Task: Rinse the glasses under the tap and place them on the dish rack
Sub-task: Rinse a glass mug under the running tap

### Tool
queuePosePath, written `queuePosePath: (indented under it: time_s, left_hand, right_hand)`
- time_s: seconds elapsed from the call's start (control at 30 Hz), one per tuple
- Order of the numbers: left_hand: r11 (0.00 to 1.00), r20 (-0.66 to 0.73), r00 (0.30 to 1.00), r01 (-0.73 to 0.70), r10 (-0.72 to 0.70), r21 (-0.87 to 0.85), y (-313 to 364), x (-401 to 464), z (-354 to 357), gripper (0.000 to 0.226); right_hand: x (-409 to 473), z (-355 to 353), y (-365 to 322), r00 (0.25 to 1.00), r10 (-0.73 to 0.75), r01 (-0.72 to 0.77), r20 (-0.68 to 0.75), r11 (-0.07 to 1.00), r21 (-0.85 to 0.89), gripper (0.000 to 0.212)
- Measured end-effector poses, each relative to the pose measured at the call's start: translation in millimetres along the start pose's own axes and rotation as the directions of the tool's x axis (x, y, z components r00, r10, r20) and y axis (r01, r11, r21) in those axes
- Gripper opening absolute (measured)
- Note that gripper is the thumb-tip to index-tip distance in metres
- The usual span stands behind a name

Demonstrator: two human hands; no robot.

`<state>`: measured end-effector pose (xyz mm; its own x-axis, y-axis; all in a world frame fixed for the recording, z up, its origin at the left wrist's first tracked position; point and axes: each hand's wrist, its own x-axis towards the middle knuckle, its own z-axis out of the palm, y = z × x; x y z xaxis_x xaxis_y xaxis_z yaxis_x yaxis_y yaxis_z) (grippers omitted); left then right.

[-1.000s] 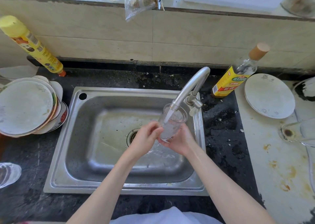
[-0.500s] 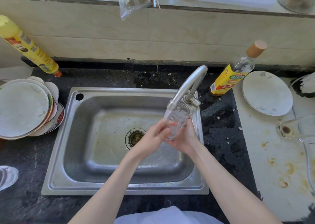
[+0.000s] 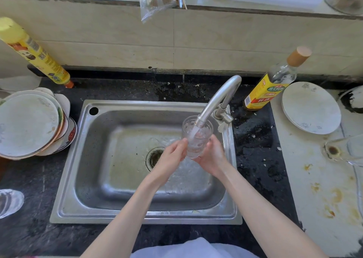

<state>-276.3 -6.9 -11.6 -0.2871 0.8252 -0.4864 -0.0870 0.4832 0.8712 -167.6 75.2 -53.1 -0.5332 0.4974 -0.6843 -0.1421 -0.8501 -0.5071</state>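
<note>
A clear patterned glass point(image 3: 197, 135) stands upright under the spout of the steel tap point(image 3: 218, 98), and water runs into it. My left hand point(image 3: 170, 157) grips its left side and my right hand point(image 3: 213, 156) cups its right side and base, over the right part of the steel sink point(image 3: 82, 159). Another clear glass point(image 3: 8, 201) lies on the dark counter at the far left. A further glass point(image 3: 345, 149) lies on the pale board at the right edge.
A stack of plates point(image 3: 29, 124) sits left of the sink, with a yellow spray can point(image 3: 35, 53) behind it. Right of the tap stand a yellow-labelled bottle point(image 3: 273, 83) and a white plate point(image 3: 311, 107). The drain point(image 3: 155, 157) is in the sink's middle.
The glass tilted up against the spout half a second ago; now it is upright again and slightly lower, with the stream falling into it. Both hands stay on it.
</note>
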Motion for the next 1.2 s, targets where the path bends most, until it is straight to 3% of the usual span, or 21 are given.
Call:
queuePosePath:
  time_s: [0.1, 0.23, 0.4, 0.67, 0.77, 1.1, 1.2]
  left_hand:
    - [1.0, -0.025, 0.999, -0.02, 0.02, 0.019, -1.7, 0.3, -0.6, 0.039]
    - [0.999, -0.042, 0.999, -0.029, 0.03, 0.016, -6.9, 0.4, -9.0, 0.043]
    - [0.998, -0.069, 0.996, -0.051, 0.052, 0.022, -13.2, -1.9, -14.3, 0.051]
    - [0.999, -0.082, 0.996, -0.044, 0.045, 0.006, -14.2, -4.1, -11.2, 0.046]
    - [0.999, -0.085, 0.995, -0.051, 0.051, 0.012, -11.6, -4.5, -11.9, 0.04]
    - [0.996, -0.077, 0.993, -0.083, 0.084, 0.019, 4.4, -3.6, -14.1, 0.039]
    - [0.996, -0.081, 0.993, -0.088, 0.089, 0.016, 9.6, -7.6, -14.2, 0.037]
  right_hand:
    - [11.9, -9.2, -7.5, 0.984, 0.02, -0.021, -0.175, 1.0, -0.004, 0.032]
    - [21.5, -27.7, -29.5, 0.929, 0.068, 0.024, -0.364, 0.97, 0.243, 0.041]
    - [22.1, -34.2, -43.8, 0.921, 0.067, 0.049, -0.383, 0.957, 0.286, 0.039]
    - [14.2, -30.8, -51.9, 0.909, 0.1, 0.05, -0.405, 0.938, 0.342, 0.031]
    - [7.9, -32.3, -61.2, 0.922, 0.106, 0.033, -0.371, 0.937, 0.349, 0.017]
    - [-7.3, -45.6, -111.4, 0.951, 0.068, 0.08, -0.303, 0.89, 0.449, 0.057]
    - [-10.0, -46.0, -107.2, 0.957, 0.02, 0.075, -0.289, 0.947, 0.313, 0.058]
